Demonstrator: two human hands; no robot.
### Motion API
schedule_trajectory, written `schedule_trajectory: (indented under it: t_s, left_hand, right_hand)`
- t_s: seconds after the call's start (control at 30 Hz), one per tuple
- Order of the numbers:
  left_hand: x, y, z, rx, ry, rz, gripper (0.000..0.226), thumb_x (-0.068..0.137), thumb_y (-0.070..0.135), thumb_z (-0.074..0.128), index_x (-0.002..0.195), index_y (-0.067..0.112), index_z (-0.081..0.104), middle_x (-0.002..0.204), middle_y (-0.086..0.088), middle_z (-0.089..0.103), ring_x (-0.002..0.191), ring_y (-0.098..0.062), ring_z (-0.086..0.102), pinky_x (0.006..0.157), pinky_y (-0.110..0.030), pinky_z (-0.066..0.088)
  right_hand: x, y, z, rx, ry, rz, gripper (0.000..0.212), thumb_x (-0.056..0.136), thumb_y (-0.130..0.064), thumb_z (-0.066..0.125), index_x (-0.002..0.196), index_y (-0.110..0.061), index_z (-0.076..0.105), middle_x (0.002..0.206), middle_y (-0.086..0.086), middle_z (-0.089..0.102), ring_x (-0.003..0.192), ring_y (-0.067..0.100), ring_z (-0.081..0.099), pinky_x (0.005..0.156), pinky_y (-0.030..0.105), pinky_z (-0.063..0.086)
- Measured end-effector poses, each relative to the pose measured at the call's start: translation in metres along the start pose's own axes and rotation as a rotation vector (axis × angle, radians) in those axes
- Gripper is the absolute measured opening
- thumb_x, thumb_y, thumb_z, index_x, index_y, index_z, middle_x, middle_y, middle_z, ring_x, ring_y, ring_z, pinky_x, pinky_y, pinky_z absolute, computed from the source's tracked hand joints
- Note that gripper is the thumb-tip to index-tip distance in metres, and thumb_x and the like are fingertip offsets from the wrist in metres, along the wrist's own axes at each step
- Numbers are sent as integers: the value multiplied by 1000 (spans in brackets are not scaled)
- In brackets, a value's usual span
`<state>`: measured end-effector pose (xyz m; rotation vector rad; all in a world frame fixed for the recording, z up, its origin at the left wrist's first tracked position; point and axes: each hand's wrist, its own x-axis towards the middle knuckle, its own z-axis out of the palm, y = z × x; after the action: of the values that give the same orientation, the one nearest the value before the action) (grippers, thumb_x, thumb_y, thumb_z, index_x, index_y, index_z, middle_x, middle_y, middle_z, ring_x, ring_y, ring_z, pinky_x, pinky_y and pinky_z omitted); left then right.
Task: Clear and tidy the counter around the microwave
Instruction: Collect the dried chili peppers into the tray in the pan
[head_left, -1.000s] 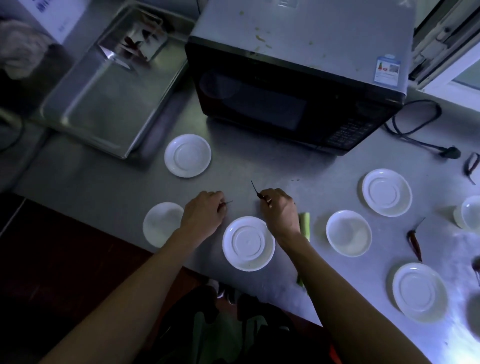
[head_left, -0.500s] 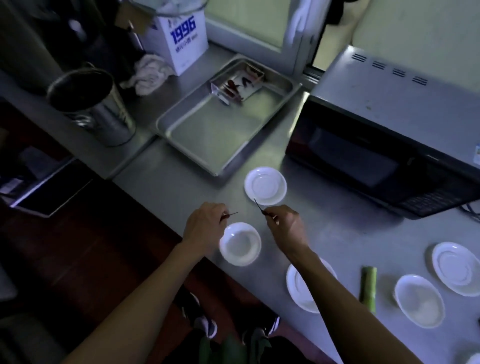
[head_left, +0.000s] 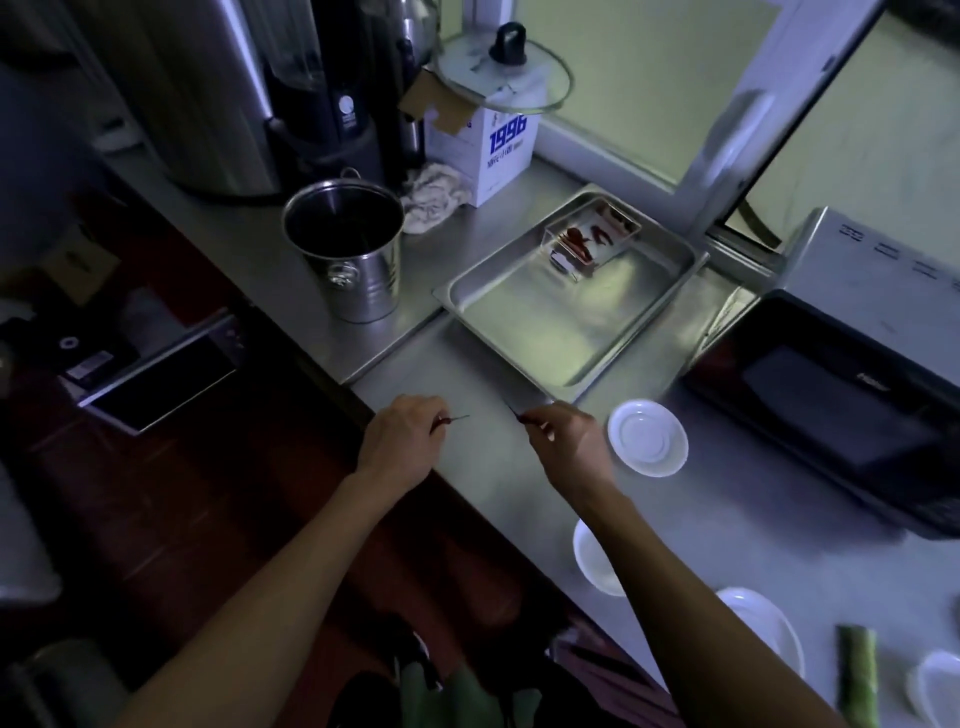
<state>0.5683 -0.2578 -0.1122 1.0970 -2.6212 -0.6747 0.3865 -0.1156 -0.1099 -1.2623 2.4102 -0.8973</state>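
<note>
- The left hand (head_left: 402, 441) is closed in a pinch on a small dried chili (head_left: 451, 420); only its thin stem end shows past the fingertips
- The right hand (head_left: 569, 441) is likewise pinched on a second dried chili (head_left: 519, 415), most of it hidden by the fingers
- Both hands hang above the steel counter (head_left: 478, 467), just short of the near edge of the metal tray (head_left: 519, 332)
- A clear container (head_left: 592, 241) at the far end of the tray already holds similar dark red pieces; it is judged the likely destination
- Handling: each chili is judged very light, dry and brittle; the stem may snap under side load, so a grip on the body is more secure than on the stem
- Light fingertip pressure is sufficient; crushing would shed flakes onto the counter
- White saucers (head_left: 648, 437) beside the microwave (head_left: 841, 410) are not yet cleared; these are judged rigid, smooth and breakable, best taken by the rim
</note>
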Motion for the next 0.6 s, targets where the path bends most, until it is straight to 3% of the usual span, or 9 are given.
schedule_trajectory:
  t_s: [0.3,0.6]
  left_hand:
    - [24,-29,-1,-20,-32,-11,4,88,26,63,88,22,61,88,5,64,90,-22,56,73,-41,52]
    - [108,-23,15,46,-161,31,2,88,24,61,86,23,60,88,3,64,91,-24,56,74,-42,51]
  right_hand:
    - [31,-7,16,6,40,4,17,88,-12,70,97,-25,77,94,-7,72,75,14,63,69,29,50]
    - [95,30,28,125,67,110,26,86,-7,67,99,-28,75,98,-10,71,80,13,64,74,33,54]
